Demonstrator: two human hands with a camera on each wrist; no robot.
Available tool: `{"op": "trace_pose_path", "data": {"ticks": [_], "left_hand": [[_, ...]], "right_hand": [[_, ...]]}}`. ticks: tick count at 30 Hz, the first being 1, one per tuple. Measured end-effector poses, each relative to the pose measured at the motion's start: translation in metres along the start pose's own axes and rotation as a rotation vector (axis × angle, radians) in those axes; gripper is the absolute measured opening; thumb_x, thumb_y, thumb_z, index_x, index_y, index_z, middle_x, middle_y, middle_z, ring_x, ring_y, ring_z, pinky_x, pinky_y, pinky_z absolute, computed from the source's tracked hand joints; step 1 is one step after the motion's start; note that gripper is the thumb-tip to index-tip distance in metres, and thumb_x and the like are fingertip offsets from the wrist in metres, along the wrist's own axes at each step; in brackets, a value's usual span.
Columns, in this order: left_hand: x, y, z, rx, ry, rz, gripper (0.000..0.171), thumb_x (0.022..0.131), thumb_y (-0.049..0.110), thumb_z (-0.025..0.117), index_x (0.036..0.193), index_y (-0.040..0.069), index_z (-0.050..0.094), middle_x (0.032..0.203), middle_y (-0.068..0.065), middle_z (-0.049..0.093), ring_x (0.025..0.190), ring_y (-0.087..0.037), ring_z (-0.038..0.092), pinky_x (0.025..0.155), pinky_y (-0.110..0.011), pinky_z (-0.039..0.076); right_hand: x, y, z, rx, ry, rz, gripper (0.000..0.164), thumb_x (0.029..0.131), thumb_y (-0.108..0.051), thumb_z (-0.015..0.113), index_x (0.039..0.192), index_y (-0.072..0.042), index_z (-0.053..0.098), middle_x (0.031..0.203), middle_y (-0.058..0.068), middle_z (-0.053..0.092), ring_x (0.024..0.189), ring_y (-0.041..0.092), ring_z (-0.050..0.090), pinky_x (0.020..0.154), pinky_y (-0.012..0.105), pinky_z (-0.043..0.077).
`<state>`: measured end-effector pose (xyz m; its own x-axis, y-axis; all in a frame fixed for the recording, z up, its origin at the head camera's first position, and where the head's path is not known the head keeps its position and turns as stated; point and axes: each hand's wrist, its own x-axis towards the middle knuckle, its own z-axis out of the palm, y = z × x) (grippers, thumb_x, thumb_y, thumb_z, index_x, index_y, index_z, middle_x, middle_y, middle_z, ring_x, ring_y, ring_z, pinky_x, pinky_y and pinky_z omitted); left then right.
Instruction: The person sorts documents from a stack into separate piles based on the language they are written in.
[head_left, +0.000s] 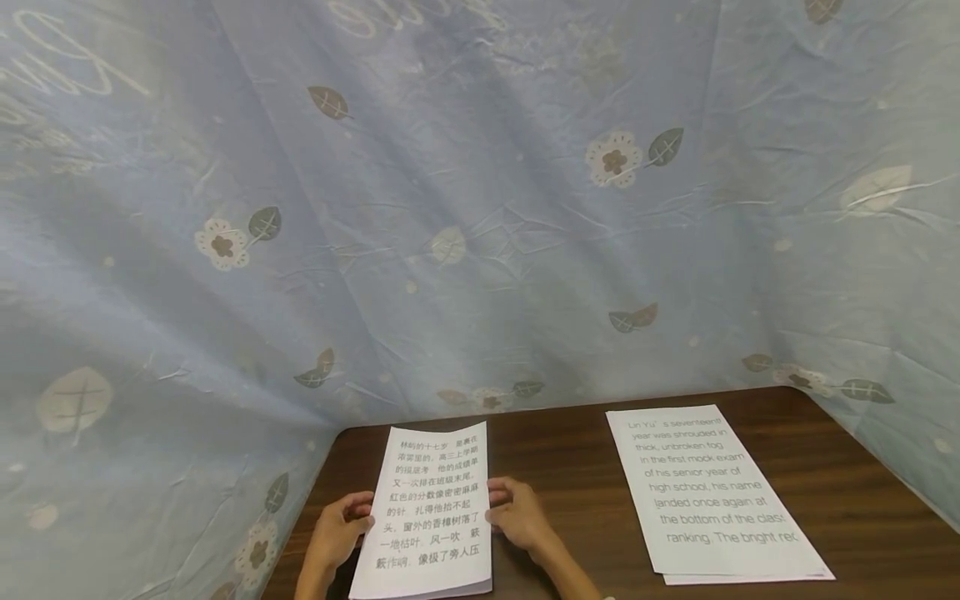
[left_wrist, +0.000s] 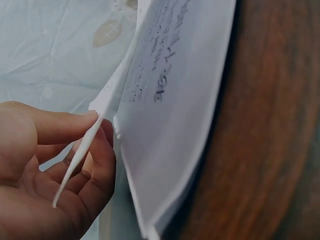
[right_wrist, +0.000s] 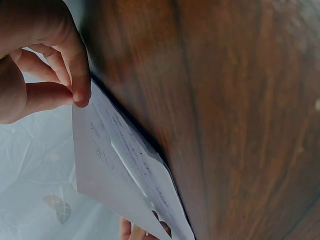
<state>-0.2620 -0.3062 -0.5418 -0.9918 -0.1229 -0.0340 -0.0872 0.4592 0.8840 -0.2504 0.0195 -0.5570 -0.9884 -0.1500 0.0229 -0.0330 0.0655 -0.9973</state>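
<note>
On the left part of the table, a white paper sheet with printed Chinese text (head_left: 431,508) is held above other sheets. My left hand (head_left: 336,533) pinches its left edge between thumb and fingers; in the left wrist view the sheet's edge bends inside the hand. Beneath it lies a stack of printed sheets (left_wrist: 175,120), apart from the raised sheet at that side. At the opposite edge, my right hand (head_left: 521,518) pinches the same sheet between thumb and forefinger. The right wrist view shows a gap between the raised sheet (right_wrist: 102,155) and the stack below.
A second pile of white sheets with English text (head_left: 701,500) lies on the right part of the dark brown wooden table (head_left: 555,442). A pale blue curtain with leaf and flower prints (head_left: 480,208) hangs behind the table and along its sides.
</note>
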Motion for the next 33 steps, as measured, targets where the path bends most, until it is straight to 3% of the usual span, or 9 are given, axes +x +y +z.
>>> {"op": "trace_pose_path", "data": {"ticks": [11, 21, 28, 33], "left_hand": [[0.003, -0.006, 0.005, 0.031, 0.018, 0.014, 0.041, 0.091, -0.007, 0.071, 0.132, -0.010, 0.067, 0.109, -0.018, 0.071, 0.090, -0.019, 0.067, 0.070, -0.035, 0.062], [0.004, -0.007, 0.006, 0.049, 0.035, 0.018, 0.041, 0.091, -0.004, 0.072, 0.131, -0.010, 0.068, 0.108, -0.019, 0.074, 0.088, -0.019, 0.069, 0.069, -0.035, 0.063], [0.004, -0.003, 0.004, 0.077, 0.060, 0.022, 0.040, 0.093, 0.001, 0.073, 0.131, -0.009, 0.068, 0.104, -0.015, 0.076, 0.083, -0.020, 0.072, 0.064, -0.033, 0.062], [0.004, 0.001, 0.005, 0.086, 0.068, 0.023, 0.040, 0.094, 0.005, 0.075, 0.131, -0.008, 0.069, 0.101, -0.012, 0.076, 0.079, -0.018, 0.071, 0.063, -0.033, 0.062]], "right_hand": [[0.003, 0.005, 0.004, -0.080, 0.070, -0.064, 0.050, 0.081, 0.010, 0.070, 0.131, 0.014, 0.064, 0.106, 0.022, 0.073, 0.084, 0.020, 0.076, 0.065, 0.027, 0.064], [0.003, 0.006, 0.000, -0.110, 0.091, -0.069, 0.046, 0.082, 0.009, 0.072, 0.128, 0.013, 0.067, 0.104, 0.022, 0.074, 0.083, 0.021, 0.077, 0.063, 0.029, 0.065], [0.004, 0.006, -0.007, -0.231, 0.125, -0.103, 0.040, 0.083, 0.006, 0.073, 0.123, 0.010, 0.070, 0.101, 0.019, 0.075, 0.076, 0.019, 0.077, 0.059, 0.025, 0.061], [0.004, 0.009, -0.015, -0.266, 0.131, -0.138, 0.035, 0.085, 0.005, 0.075, 0.120, 0.010, 0.071, 0.100, 0.019, 0.076, 0.080, 0.023, 0.078, 0.061, 0.023, 0.061]]}}
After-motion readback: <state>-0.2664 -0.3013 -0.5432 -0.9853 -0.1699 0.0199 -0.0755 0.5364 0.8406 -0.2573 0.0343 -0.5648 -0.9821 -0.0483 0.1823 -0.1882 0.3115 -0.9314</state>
